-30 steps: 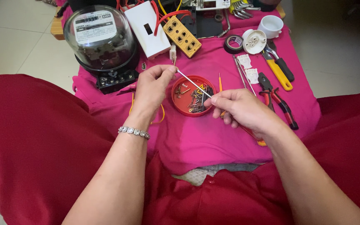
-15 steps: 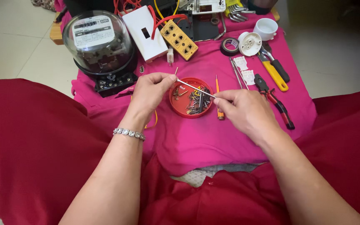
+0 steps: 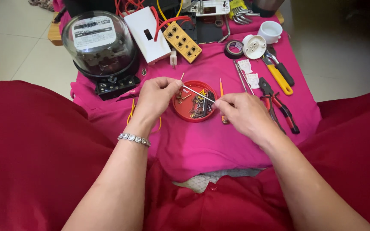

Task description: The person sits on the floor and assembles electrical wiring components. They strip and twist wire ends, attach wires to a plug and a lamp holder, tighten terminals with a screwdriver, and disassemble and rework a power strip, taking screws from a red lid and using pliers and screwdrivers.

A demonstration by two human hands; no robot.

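A thin white wire (image 3: 197,93) stretches above the red dish of screws (image 3: 193,102), each end pinched by fingers of the left hand (image 3: 157,96) and right hand (image 3: 240,113). Pliers (image 3: 279,105) lie right; a meter (image 3: 100,45) stands far left on the pink surface (image 3: 202,141).

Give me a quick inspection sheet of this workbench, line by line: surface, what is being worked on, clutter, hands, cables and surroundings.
Surface: pink cloth over a low table.
Job's things: thin white wire stretched between both hands above a red dish of screws.
Clutter: domed electricity meter, yellow socket strip, white box, tape roll, white lamp holder, pliers, yellow-handled tool, orange screwdriver.
Hands: left hand and right hand each pinch one wire end in the fingers.
Cables: red and yellow leads at the back.
Surroundings: tiled floor, red garment in the foreground.
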